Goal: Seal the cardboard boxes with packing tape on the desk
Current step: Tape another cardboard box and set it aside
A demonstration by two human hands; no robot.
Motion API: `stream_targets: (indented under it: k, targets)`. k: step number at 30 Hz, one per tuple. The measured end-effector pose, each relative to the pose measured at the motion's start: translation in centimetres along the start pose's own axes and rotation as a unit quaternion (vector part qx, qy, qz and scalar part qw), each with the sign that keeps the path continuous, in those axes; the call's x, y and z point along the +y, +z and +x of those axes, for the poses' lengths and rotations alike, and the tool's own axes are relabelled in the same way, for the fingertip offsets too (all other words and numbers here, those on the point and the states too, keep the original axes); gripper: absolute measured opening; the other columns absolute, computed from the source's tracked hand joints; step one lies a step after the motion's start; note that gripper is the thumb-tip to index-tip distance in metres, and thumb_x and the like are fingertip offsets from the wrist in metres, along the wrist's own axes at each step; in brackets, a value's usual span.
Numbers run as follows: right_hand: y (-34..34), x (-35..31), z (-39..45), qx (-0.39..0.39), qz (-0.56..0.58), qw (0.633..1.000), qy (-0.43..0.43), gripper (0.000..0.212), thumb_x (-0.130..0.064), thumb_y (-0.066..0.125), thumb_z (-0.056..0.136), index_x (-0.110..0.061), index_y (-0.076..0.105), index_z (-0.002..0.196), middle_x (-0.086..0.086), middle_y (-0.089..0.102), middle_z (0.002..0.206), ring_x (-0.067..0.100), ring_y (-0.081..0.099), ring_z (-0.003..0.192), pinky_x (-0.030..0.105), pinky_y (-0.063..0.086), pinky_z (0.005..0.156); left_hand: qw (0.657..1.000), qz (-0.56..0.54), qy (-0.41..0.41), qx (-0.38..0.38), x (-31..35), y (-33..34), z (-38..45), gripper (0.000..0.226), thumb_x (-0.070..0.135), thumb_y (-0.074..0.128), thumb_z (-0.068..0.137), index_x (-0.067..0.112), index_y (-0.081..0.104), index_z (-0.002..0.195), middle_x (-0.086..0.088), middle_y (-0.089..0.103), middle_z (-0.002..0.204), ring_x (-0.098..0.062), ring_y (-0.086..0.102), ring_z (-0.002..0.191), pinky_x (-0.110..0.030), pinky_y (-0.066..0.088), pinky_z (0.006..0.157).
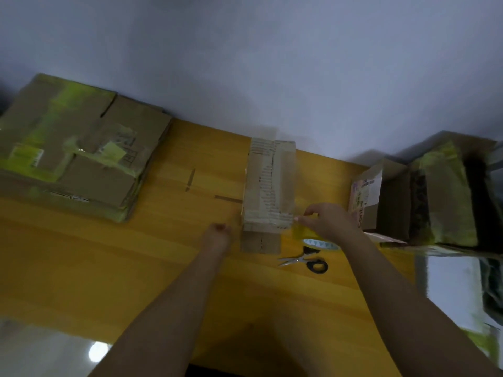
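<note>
Several flattened cartons (73, 148), streaked with yellowish tape, are stacked at the bench's (81, 257) left end, not yet made up or sealed. An open box (435, 197) at the right shows dark contents that cannot be identified. The narrow middle box (269, 186) appears already taped along its top. A yellow tape strip (302, 227) is pinched by the right hand (330, 221) beside it; the left hand's (217, 235) fingers look curled, holding nothing. Tape roll (322, 244) and scissors (307, 262) lie near.

The yellow wooden desk (81, 268) holds flat brown cardboard boxes (73, 148), a tall taped box (268, 186), black-handled scissors (304, 261), a tape roll (322, 244) and open boxes (424, 197).
</note>
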State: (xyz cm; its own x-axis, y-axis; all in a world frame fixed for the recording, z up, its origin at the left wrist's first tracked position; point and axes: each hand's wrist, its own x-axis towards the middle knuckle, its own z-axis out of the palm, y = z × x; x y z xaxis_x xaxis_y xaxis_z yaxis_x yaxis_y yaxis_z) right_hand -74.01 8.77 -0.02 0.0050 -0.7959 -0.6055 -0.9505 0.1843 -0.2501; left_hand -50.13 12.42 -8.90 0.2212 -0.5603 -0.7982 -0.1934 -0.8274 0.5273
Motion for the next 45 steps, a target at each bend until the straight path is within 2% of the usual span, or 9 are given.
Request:
stream_targets:
  k: [5, 12, 15, 20, 25, 33, 39, 42, 45]
  targets:
    - [0.4, 0.4, 0.4, -0.001, 0.021, 1.000, 0.000, 0.051, -0.059, 0.054, 0.091, -0.018, 0.065, 0.121, 0.006, 0.061, 0.124, 0.018, 0.053, 0.095, 0.034, 0.046, 0.077, 0.968, -0.057, 0.245, -0.018, 1.3, 0.8, -4.6, 0.049, 0.041, 0.032, 0.102, 0.023, 0.034, 0.148, 0.015, 0.038, 0.138, -0.004, 0.037, 0.125, -0.027, 0.034, 0.105]
    - [0.9, 0.6, 0.5, 0.005, 0.036, 0.999, 0.000, 0.048, -0.057, 0.054, 0.093, -0.018, 0.067, 0.117, 0.007, 0.064, 0.108, 0.017, 0.052, 0.083, 0.031, 0.042, 0.066, 0.979, -0.026, 0.102, -0.172, 1.6, 1.5, -3.7, 0.063, 0.058, 0.013, 0.098, 0.028, 0.019, 0.153, 0.006, 0.028, 0.152, -0.016, 0.027, 0.139, -0.033, 0.026, 0.107]
    - [0.8, 0.5, 0.5, 0.004, 0.038, 0.999, -0.007, 0.049, -0.058, 0.055, 0.092, -0.017, 0.067, 0.116, 0.004, 0.061, 0.096, 0.017, 0.054, 0.080, 0.030, 0.043, 0.063, 0.976, 0.166, 0.112, -0.080, 3.3, 0.7, -3.1, 0.069, 0.054, 0.021, 0.101, 0.018, -0.002, 0.155, -0.004, -0.002, 0.162, -0.023, -0.005, 0.149, -0.045, 0.002, 0.120]
    - [1.1, 0.2, 0.9, 0.008, 0.007, 1.000, -0.017, 0.050, -0.061, 0.052, 0.092, -0.021, 0.066, 0.120, 0.005, 0.066, 0.116, 0.020, 0.059, 0.092, 0.031, 0.043, 0.066, 0.834, 0.410, 0.364, 0.066, 6.0, 4.8, -3.8, 0.063, 0.058, -0.003, 0.096, 0.030, -0.016, 0.150, -0.001, -0.034, 0.152, -0.030, -0.027, 0.144, -0.053, -0.018, 0.112]
    - [1.3, 0.8, 0.7, -0.002, 0.008, 1.000, -0.011, 0.067, -0.074, 0.042, 0.087, -0.022, 0.063, 0.123, 0.004, 0.066, 0.113, 0.020, 0.061, 0.095, 0.033, 0.049, 0.073, 0.786, 0.485, 0.374, 0.080, 5.9, 5.2, -1.5, 0.070, 0.065, 0.006, 0.096, 0.025, 0.027, 0.150, -0.011, 0.035, 0.154, -0.042, 0.033, 0.139, -0.067, 0.030, 0.102]
    - [3.2, 1.8, -0.8, -0.137, 0.315, 0.937, -0.069, 0.060, -0.061, 0.071, 0.077, -0.036, 0.051, 0.128, -0.007, 0.052, 0.129, 0.013, 0.051, 0.112, 0.033, 0.051, 0.081, 0.612, 0.603, 0.511, 0.028, 8.5, -0.2, 3.4, 0.072, 0.068, 0.006, 0.095, 0.029, 0.018, 0.153, -0.006, 0.020, 0.160, -0.033, 0.016, 0.146, -0.059, 0.017, 0.112]
    - [6.5, 0.7, -2.2, -0.128, 0.295, 0.946, -0.035, 0.109, -0.091, 0.047, 0.065, -0.024, 0.036, 0.150, 0.003, 0.054, 0.142, 0.025, 0.053, 0.126, 0.049, 0.044, 0.105, 0.581, 0.611, 0.538, 0.023, 9.5, -1.0, 3.8, 0.081, 0.078, -0.003, 0.084, 0.035, 0.000, 0.153, 0.002, -0.004, 0.162, -0.023, -0.009, 0.148, -0.050, -0.005, 0.116]
    - [7.7, 1.2, -2.2, -0.117, 0.219, 0.968, 0.019, 0.098, -0.090, 0.038, 0.069, -0.020, 0.053, 0.135, 0.010, 0.065, 0.088, 0.028, 0.060, 0.078, 0.048, 0.052, 0.079, 0.575, 0.621, 0.532, 0.011, 9.8, -1.1, 3.6, 0.085, 0.082, -0.012, 0.077, 0.039, -0.011, 0.150, 0.005, -0.015, 0.160, -0.020, -0.019, 0.147, -0.047, -0.012, 0.116]
    - [7.4, 1.5, -2.6, -0.169, 0.293, 0.941, 0.011, 0.105, -0.091, 0.046, 0.065, -0.026, 0.041, 0.147, -0.003, 0.051, 0.143, 0.020, 0.051, 0.127, 0.043, 0.041, 0.106, 0.568, 0.629, 0.531, 0.010, 10.3, -1.2, 3.7, 0.085, 0.083, -0.015, 0.074, 0.041, -0.017, 0.148, 0.006, -0.023, 0.158, -0.019, -0.025, 0.145, -0.047, -0.017, 0.115]
